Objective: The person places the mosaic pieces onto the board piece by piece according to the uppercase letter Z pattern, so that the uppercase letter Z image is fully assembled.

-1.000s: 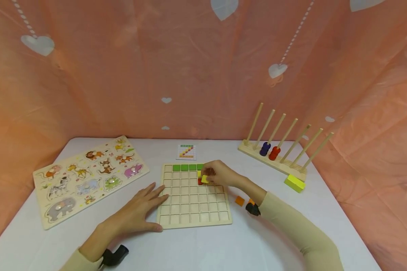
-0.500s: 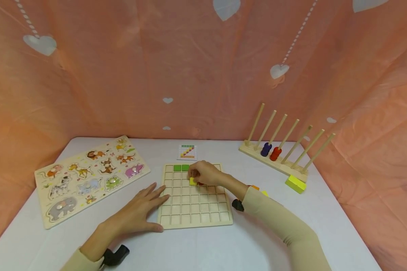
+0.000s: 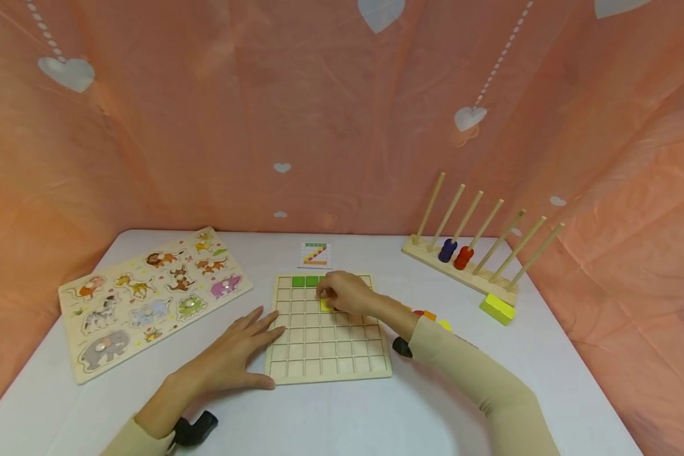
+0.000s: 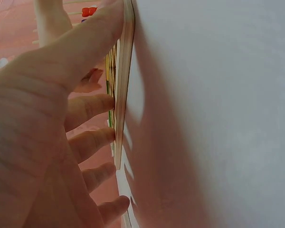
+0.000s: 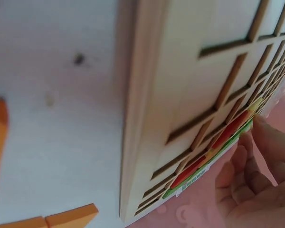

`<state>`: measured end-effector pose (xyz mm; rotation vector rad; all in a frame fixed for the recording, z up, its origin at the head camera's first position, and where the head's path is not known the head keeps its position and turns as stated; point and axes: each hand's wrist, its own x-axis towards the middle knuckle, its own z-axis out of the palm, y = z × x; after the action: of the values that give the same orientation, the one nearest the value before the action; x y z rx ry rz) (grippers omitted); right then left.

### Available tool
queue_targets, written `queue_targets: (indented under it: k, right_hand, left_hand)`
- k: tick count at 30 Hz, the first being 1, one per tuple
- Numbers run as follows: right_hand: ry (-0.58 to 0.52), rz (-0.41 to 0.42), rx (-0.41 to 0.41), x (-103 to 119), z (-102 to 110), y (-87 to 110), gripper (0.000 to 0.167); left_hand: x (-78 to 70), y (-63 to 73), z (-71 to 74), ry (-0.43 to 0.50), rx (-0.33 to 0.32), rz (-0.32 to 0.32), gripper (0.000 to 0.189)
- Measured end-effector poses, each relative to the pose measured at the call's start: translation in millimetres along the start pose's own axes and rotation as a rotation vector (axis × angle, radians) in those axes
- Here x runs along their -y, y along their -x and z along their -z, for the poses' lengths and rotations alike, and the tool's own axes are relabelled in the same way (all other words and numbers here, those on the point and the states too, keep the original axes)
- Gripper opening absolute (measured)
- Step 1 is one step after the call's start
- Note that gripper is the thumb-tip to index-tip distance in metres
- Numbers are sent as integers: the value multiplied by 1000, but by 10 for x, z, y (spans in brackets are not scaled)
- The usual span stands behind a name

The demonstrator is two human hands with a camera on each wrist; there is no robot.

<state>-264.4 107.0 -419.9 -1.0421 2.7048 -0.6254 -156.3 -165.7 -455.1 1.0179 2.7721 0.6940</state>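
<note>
Left edge of the board (image 3: 327, 350) is touched by the left hand (image 3: 234, 354), fingers spread wide. Farther up, a yellow tile (image 3: 325, 306) in the grid is partly covered by the right hand (image 3: 346, 292), fingers bent; pinched or just pressed, can't be told. Green tiles (image 3: 299, 282) are lined up behind, then a picture card (image 3: 315, 255).

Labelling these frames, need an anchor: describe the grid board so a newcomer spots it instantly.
On the white table, look between the animal puzzle at left and the peg rack at right. The grid board lies flat there, left hand at its left edge, right hand over its far rows. Unlike its wooden neighbours, it's ruled into small squares, with green tiles along its far row.
</note>
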Motion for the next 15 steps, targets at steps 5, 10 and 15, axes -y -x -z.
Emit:
queue_targets:
  k: [5, 10, 15]
  right_hand:
    - [-33, 24, -95, -39, 79, 82, 14]
    - [-53, 2, -103, -177, 291, 351, 13]
    - [-93, -97, 39, -407, 513, 803, 5]
  left_hand:
    - [6, 9, 5, -2, -2, 1, 94]
    - [-5, 12, 4, 0, -2, 1, 94]
    - [-12, 19, 6, -6, -16, -12, 93]
